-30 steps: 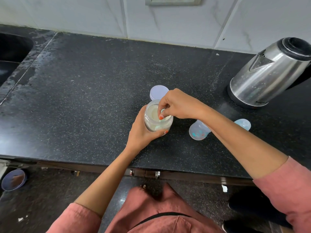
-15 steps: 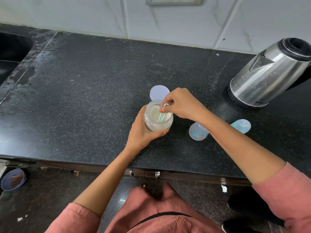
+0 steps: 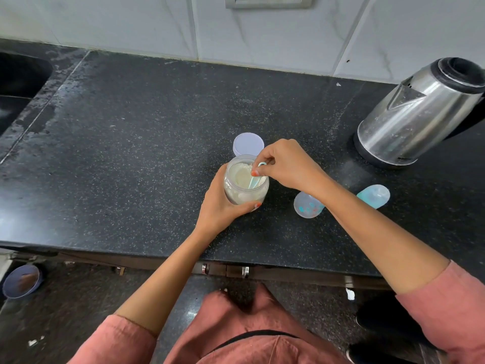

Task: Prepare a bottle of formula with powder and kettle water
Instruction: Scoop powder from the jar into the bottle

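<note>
1. Near the front middle of the dark speckled worktop (image 3: pixel 131 153) stands a clear jar (image 3: pixel 245 194), open at the top and holding pale powder.
2. The left hand (image 3: pixel 219 208) wraps the jar from the near-left side; its grip is closed around the jar's wall, with the thumb on the front.
3. The right hand (image 3: pixel 287 166) reaches in from the right, over the jar's mouth. Its grip pinches the handle of a small turquoise scoop (image 3: pixel 255 179) between thumb and fingertips, and the scoop's bowl is down inside the jar, in the powder.
4. A round pale lid (image 3: pixel 248 143) lies flat on the worktop just behind the jar.
5. The clear baby bottle (image 3: pixel 305 206), with small coloured marks, sits on the worktop just right of the jar, partly under the right forearm. Whether it is upright or on its side cannot be told.
6. A light blue bottle cap (image 3: pixel 374 196) lies further right, beyond the forearm.
7. A steel kettle (image 3: pixel 420 119) with a black rim stands at the back right, well apart from the jar.
8. At the far left edge is a dark sink (image 3: pixel 18 80).
</note>
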The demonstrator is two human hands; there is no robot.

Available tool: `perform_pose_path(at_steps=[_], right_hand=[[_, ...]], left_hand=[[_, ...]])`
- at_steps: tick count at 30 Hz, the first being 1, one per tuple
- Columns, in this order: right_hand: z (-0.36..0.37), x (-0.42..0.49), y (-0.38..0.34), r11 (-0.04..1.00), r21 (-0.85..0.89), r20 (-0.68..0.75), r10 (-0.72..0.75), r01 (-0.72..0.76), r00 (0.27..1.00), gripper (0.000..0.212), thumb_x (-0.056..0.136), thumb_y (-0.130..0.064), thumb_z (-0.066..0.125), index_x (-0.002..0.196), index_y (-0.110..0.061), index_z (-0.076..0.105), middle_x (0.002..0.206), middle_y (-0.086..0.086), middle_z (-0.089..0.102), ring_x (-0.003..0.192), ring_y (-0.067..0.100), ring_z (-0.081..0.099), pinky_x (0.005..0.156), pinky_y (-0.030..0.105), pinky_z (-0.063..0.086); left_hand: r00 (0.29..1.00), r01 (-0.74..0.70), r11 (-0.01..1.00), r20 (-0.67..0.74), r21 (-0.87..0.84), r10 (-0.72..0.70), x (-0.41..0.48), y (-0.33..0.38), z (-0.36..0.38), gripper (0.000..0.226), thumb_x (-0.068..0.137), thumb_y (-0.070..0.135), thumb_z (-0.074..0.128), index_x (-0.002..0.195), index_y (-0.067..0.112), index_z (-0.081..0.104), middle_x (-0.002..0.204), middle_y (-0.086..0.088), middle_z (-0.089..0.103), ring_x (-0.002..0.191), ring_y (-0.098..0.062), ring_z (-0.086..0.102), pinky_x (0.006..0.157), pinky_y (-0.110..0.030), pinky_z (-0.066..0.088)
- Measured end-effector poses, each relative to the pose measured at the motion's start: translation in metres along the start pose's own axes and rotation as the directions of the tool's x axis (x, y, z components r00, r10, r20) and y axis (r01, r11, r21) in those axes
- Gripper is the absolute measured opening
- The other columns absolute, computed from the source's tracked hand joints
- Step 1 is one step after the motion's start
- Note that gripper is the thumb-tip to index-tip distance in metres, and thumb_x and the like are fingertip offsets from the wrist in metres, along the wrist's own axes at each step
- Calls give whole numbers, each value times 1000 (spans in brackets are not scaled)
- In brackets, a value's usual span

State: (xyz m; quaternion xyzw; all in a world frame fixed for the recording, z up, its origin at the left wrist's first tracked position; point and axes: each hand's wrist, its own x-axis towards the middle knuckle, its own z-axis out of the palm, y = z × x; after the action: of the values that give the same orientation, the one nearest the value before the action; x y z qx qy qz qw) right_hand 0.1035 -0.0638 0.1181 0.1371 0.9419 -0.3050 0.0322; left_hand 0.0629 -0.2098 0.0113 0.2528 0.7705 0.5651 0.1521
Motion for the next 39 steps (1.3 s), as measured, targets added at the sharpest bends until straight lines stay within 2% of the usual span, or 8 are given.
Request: perform_pose_path(at_steps=[6, 12, 16, 21, 24, 29, 36, 39], right_hand=[[0, -2, -5, 997, -25, 84, -69, 72, 994, 11, 77, -15, 71, 88, -12, 74, 59, -13, 47, 55, 4, 42, 51, 2, 33], [0, -1, -9, 996, -14, 111, -85, 87, 990, 9, 78, -12, 69, 86, -10, 74, 65, 0, 53, 61, 10, 43, 50, 10, 32], [1, 1, -9, 997, 19, 101, -77, 76, 992, 8, 77, -12, 70, 85, -11, 74, 55, -8, 45, 52, 6, 38, 50, 9, 33], [2, 3, 3, 980, 193, 0, 56, -55, 998, 9, 78, -15, 71, 85, -10, 74, 56, -4, 55, 50, 2, 45, 51, 6, 36], [2, 2, 14, 926, 338, -50, 196, -168, 979, 10, 79, -14, 70, 87, -8, 72, 63, -1, 61, 57, 5, 53, 64, 20, 47], [0, -2, 25, 813, 529, -87, 338, -244, 937, 6, 81, -11, 68, 77, -15, 69, 65, 0, 63, 59, 5, 55, 59, 15, 49], [-3, -3, 31, 778, 566, -76, 381, -274, 922, 6, 82, -9, 66, 86, -9, 71, 68, 1, 63, 60, 5, 55, 55, 10, 48], [-5, -1, 33, 769, 569, -57, 390, -291, 919, 5, 82, -10, 67, 85, -10, 70, 69, -1, 63, 60, 4, 56, 52, 8, 48]], left_hand=[[1000, 9, 1000, 4, -10, -9, 0, 1, 0, 77, 52, 47, 79, 111, 68, 34, 111, 44, 50, 106, 15, 50, 79, 2, 35], [1000, 15, 1000, 7, -22, -14, 0, 1, 0, 76, 51, 46, 79, 109, 68, 35, 109, 41, 52, 104, 16, 51, 79, 1, 36], [1000, 15, 1000, 10, -21, -15, 0, 2, 0, 76, 51, 46, 78, 108, 70, 34, 108, 44, 51, 103, 17, 50, 77, 2, 36], [1000, -5, 1000, 8, -20, 5, -1, 1, 0, 77, 53, 46, 79, 109, 71, 33, 110, 47, 48, 105, 20, 47, 79, 3, 34], [1000, -8, 1000, 6, -6, 8, 0, -1, 0, 78, 52, 46, 79, 110, 70, 32, 112, 48, 46, 107, 21, 45, 80, 4, 32], [999, -38, 999, 6, -25, 38, 0, -4, 1, 81, 57, 35, 83, 114, 63, 34, 114, 48, 44, 110, 23, 41, 82, 6, 29], [995, -97, 991, 29, -93, 100, 0, 0, 1, 80, 57, 32, 85, 119, 49, 38, 120, 33, 49, 113, 16, 44, 88, -1, 32], [991, -131, 988, 20, -80, 133, 0, 5, 0, 79, 54, 37, 81, 117, 59, 38, 117, 39, 48, 110, 19, 44, 88, -1, 33]])
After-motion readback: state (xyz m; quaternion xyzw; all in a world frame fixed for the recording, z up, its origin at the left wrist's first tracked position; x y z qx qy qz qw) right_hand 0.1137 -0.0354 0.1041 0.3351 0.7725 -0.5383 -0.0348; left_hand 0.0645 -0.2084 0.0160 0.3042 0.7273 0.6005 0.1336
